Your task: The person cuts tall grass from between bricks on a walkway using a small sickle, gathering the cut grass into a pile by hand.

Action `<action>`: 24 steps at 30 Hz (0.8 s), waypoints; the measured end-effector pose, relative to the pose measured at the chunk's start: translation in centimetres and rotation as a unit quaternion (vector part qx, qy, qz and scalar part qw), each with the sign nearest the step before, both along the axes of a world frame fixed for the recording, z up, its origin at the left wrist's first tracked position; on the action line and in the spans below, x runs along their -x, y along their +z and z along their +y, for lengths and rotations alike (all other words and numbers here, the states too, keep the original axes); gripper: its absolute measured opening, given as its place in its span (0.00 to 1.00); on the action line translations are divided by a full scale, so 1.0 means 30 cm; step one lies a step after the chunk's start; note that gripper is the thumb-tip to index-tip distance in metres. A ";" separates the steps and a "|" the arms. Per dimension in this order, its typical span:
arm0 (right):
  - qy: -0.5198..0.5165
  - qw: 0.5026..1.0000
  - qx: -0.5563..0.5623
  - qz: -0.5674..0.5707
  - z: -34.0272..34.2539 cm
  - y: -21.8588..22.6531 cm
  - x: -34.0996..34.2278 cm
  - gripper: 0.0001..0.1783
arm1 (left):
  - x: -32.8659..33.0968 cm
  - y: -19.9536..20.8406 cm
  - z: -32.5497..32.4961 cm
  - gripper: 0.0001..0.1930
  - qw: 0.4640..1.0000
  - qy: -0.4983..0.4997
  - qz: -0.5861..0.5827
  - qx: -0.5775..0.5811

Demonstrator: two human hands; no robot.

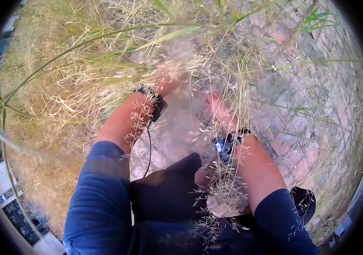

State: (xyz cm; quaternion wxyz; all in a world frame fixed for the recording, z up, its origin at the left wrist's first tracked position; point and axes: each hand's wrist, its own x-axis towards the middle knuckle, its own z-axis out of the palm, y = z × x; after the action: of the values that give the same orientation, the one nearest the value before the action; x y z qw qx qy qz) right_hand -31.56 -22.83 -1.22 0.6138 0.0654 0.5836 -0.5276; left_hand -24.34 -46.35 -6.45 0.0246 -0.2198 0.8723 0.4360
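My left hand (170, 78) reaches forward into dry, straw-coloured grass (117, 68). Seed heads and blur cover its fingers, so their position cannot be made out. To its right and a little nearer me, my right hand (218, 108) has its fingers curled in. Thin grass stalks with pale seed heads (241, 76) cross in front of that hand and wrist; whether it grips any of them is hidden. A small black device (159, 108) with a cable (149, 148) is strapped to my left wrist, and a dark strapped device (224, 146) sits at my right wrist.
Reddish paving (304, 157) shows between dry stems on the right. Long green blades (164, 40) arch across the upper part of the view. A tall stalk (4, 127) rises close by on the left, with parts of a building (3, 182) beyond it.
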 end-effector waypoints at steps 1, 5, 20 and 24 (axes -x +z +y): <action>-0.020 0.997 0.025 0.071 0.096 0.022 0.012 0.15 | 0.065 0.037 0.060 0.28 0.999 -0.010 -0.032 -0.001; 0.068 0.969 0.044 0.232 0.469 -0.214 -0.160 0.15 | 0.051 0.258 0.187 0.20 0.944 -0.203 -0.171 0.194; -0.264 0.964 -0.009 -0.043 1.074 -0.044 0.105 0.14 | 0.063 -0.175 0.664 0.13 0.936 -0.339 0.061 0.074; -0.376 0.914 0.051 -0.142 0.960 0.081 0.138 0.14 | 0.249 0.002 0.542 0.12 0.940 -0.277 0.028 0.197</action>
State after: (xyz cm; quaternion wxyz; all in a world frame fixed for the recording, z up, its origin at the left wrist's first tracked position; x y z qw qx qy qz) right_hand -35.71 5.99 1.22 0.4492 0.3225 0.3951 -0.7336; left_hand -31.82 -30.09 -6.37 0.0759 0.0425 0.9674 0.2378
